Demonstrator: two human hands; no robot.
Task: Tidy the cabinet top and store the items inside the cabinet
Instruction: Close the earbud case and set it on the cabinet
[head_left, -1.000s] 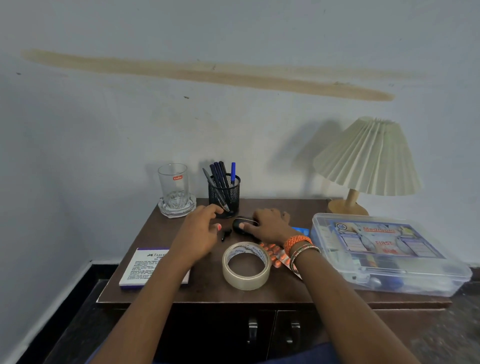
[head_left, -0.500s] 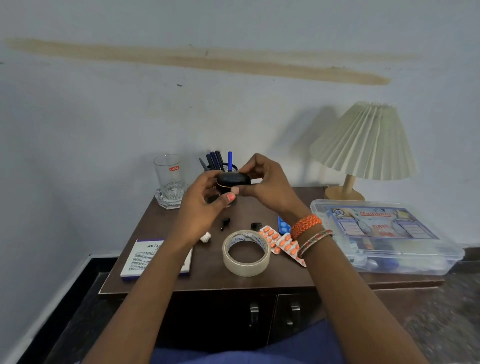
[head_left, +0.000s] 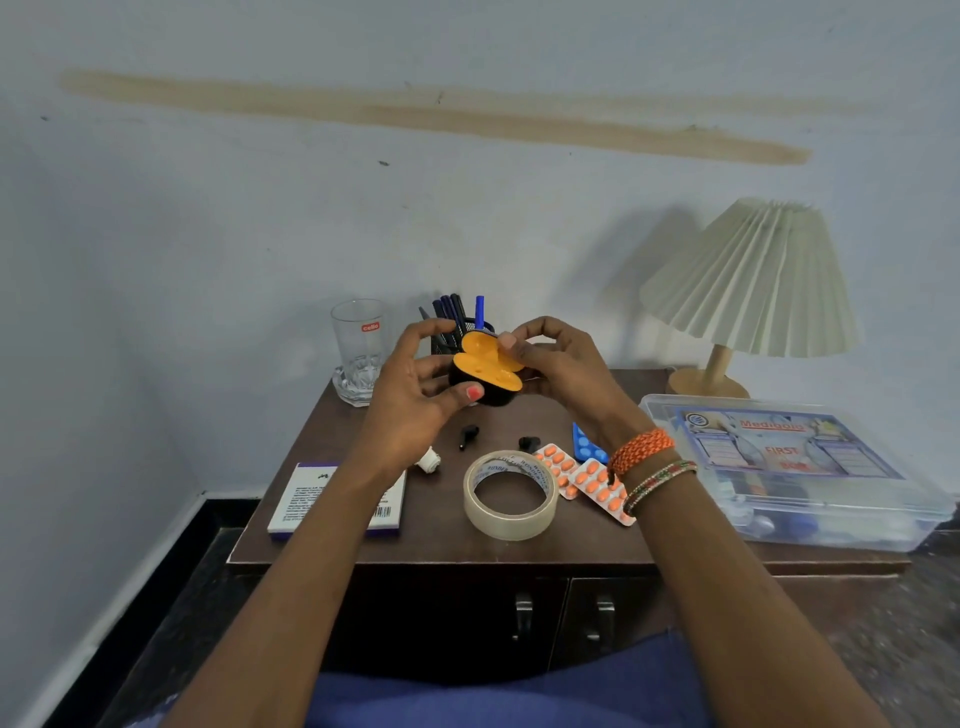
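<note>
A small black earbud case (head_left: 485, 371) with an orange inside is held up over the brown cabinet top (head_left: 431, 540), its lid flipped open. My left hand (head_left: 415, 400) cups the case body from the left. My right hand (head_left: 556, 369) pinches the raised lid. Two black earbuds (head_left: 468, 434) (head_left: 529, 443) lie loose on the cabinet top below the case. A roll of clear tape (head_left: 510, 493), orange pill strips (head_left: 587, 480), a blue pill strip (head_left: 587, 444), a small white piece (head_left: 428, 460) and a flat white box (head_left: 311, 501) also lie there.
A drinking glass (head_left: 359, 348) and a mesh pen holder (head_left: 457, 322) stand at the back. A lamp with a pleated shade (head_left: 753, 280) stands at the back right. A clear first aid box (head_left: 789, 467) overhangs the right edge. Two cabinet doors with handles (head_left: 558, 618) are shut below.
Both hands lifted the black case off the cabinet top, raised it in front of the pen holder and flipped its lid open, showing the orange inside.
</note>
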